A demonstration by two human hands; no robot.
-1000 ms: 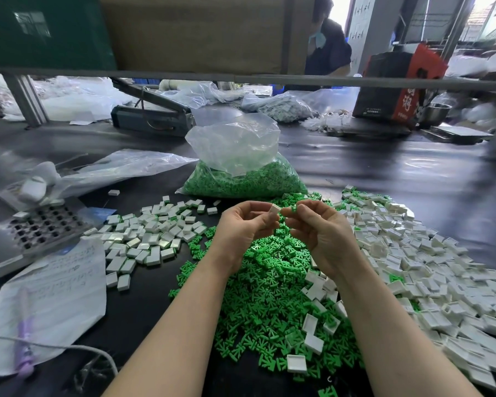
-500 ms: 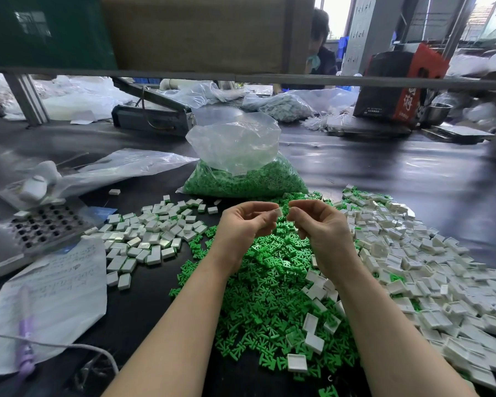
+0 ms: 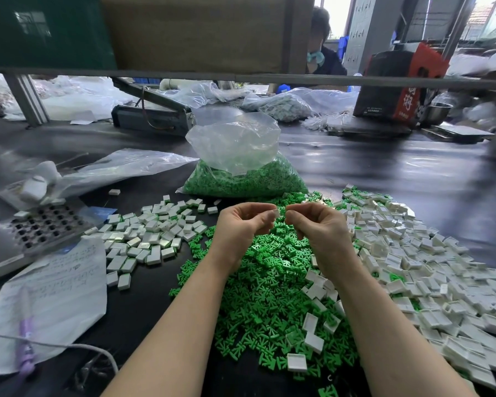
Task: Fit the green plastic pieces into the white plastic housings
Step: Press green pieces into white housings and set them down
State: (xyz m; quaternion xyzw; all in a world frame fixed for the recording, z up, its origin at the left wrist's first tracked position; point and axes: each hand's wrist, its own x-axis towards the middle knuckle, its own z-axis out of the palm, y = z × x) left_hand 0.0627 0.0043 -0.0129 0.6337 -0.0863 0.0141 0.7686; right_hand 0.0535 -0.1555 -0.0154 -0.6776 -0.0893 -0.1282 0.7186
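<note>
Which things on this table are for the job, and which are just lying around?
For the job: loose green pieces, empty white housings, bag of green pieces, white housing pinched by the left hand, right hand.

Lying around: handwritten paper, purple pen, metal bowl.

Daylight enters from windows (image 3: pixel 337 22) at one o'clock, where it blows out to white. The black table (image 3: pixel 384 179) carries broad soft glare toward two o'clock; the clear bag (image 3: pixel 235 144) shines pale. Shadows are faint and diffuse. Wide-angle bending curves the shelf rail (image 3: pixel 241 77), and the nine o'clock edge smears soft, the paper sheet (image 3: pixel 55 296) blurred
</note>
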